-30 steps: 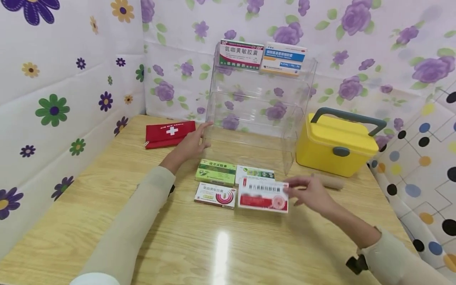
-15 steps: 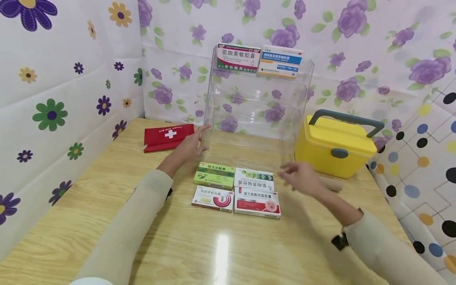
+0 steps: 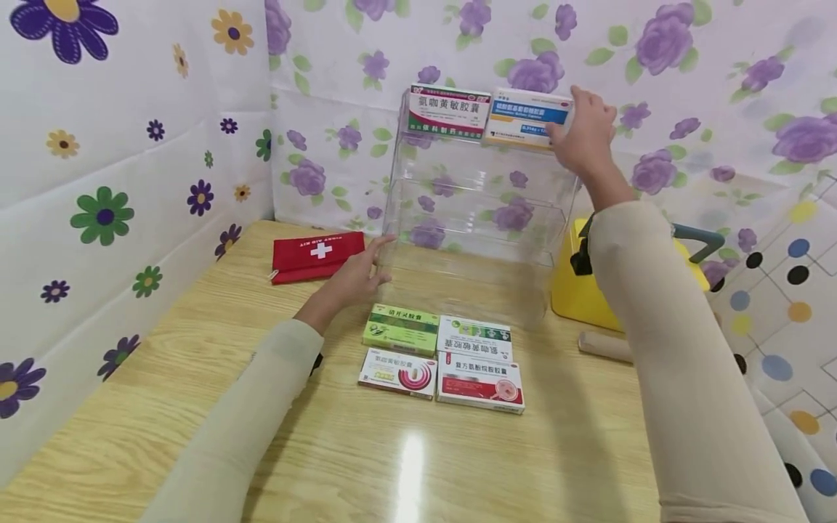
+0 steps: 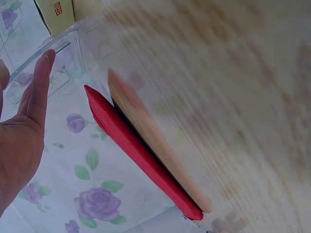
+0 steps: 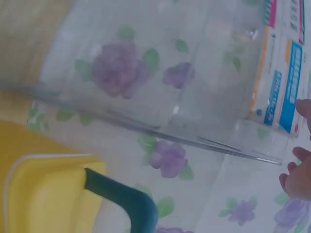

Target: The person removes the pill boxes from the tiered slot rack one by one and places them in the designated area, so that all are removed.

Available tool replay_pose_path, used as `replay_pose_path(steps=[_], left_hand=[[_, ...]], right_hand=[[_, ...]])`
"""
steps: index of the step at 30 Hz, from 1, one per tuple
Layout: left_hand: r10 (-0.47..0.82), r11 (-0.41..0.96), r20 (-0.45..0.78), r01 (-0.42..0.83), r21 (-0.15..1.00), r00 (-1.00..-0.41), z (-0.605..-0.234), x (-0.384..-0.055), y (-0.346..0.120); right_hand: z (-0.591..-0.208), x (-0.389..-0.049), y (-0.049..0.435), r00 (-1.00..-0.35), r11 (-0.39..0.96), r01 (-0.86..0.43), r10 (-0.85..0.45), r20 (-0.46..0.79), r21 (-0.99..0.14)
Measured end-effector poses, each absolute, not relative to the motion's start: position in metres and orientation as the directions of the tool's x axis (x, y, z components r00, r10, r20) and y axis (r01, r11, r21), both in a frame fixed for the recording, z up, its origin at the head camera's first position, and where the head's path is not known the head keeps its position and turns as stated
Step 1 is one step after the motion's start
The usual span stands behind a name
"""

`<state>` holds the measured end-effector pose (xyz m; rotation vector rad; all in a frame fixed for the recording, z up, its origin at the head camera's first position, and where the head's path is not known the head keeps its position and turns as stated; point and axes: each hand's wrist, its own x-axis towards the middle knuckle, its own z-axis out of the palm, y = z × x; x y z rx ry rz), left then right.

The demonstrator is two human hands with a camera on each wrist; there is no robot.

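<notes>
A clear stepped display rack (image 3: 471, 272) stands at the back of the table. On its top tier, a blue, white and orange medicine box (image 3: 523, 120) sits beside a red, white and green one (image 3: 450, 112). My right hand (image 3: 584, 134) is at the right end of the blue box, thumb overlapping its front; in the right wrist view the curled fingers (image 5: 297, 174) show a gap from it. My left hand (image 3: 356, 274) touches the rack's left side with fingers straight. Before the rack lie a green box (image 3: 401, 329), two white-and-red boxes (image 3: 397, 372) (image 3: 480, 383) and a white-and-green box (image 3: 475, 338).
A red first aid pouch (image 3: 307, 258) lies left of the rack, close to my left hand. To the right stands a yellow lidded box (image 3: 575, 290) with a dark handle, partly behind my right arm. A brown cylinder (image 3: 603, 346) lies in front of it.
My right hand set the white-and-red box down beside the others and let go. It then rose to the top tier's right end. The left hand has stayed at the rack's side.
</notes>
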<state>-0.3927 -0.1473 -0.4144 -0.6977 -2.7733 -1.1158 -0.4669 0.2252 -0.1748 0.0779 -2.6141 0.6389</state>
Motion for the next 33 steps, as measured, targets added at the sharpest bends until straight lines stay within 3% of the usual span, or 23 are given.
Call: replay_pose_path(steps=[3,7,14,18,20,23,26,29,33], left_hand=[[0.383,0.635,0.233,0.437,0.637,-0.894,-0.414,-0.393,-0.149],[0.386,0.643,0.257,0.458,0.613,-0.886,-0.413,-0.392,-0.144],[0.386,0.634,0.243,0.447,0.631,-0.890,-0.412,-0.392,-0.144],[0.373,0.632,0.232,0.429,0.645,-0.898,-0.415,-0.392,-0.147],[0.369,0.635,0.230,0.425,0.645,-0.901,-0.416,-0.392,-0.148],[0.365,0.637,0.226,0.420,0.647,-0.903,-0.416,-0.392,-0.149],[0.365,0.635,0.228,0.421,0.648,-0.903,-0.415,-0.393,-0.149],[0.364,0.632,0.231,0.422,0.650,-0.902,-0.414,-0.393,-0.148],[0.370,0.636,0.236,0.430,0.641,-0.898,-0.414,-0.392,-0.147]], right_hand=[[-0.165,-0.479,0.225,-0.932,0.890,-0.088,0.085,0.353,-0.447],[-0.164,-0.480,0.229,-0.897,0.843,-0.102,0.151,0.415,-0.528],[-0.158,-0.468,0.235,-0.711,0.655,-0.407,0.210,0.671,-0.636],[-0.148,-0.443,0.239,-0.657,0.467,-0.549,0.272,0.703,-0.694],[-0.147,-0.424,0.243,-0.660,0.321,-0.618,0.282,0.696,-0.717],[-0.158,-0.392,0.259,-0.715,0.128,-0.646,0.246,0.655,-0.753],[-0.184,-0.360,0.280,-0.777,0.054,-0.601,0.191,0.599,-0.797],[-0.222,-0.331,0.302,-0.850,0.083,-0.502,0.136,0.509,-0.861],[-0.283,-0.295,0.326,-0.937,0.290,-0.314,0.061,0.344,-0.904]])
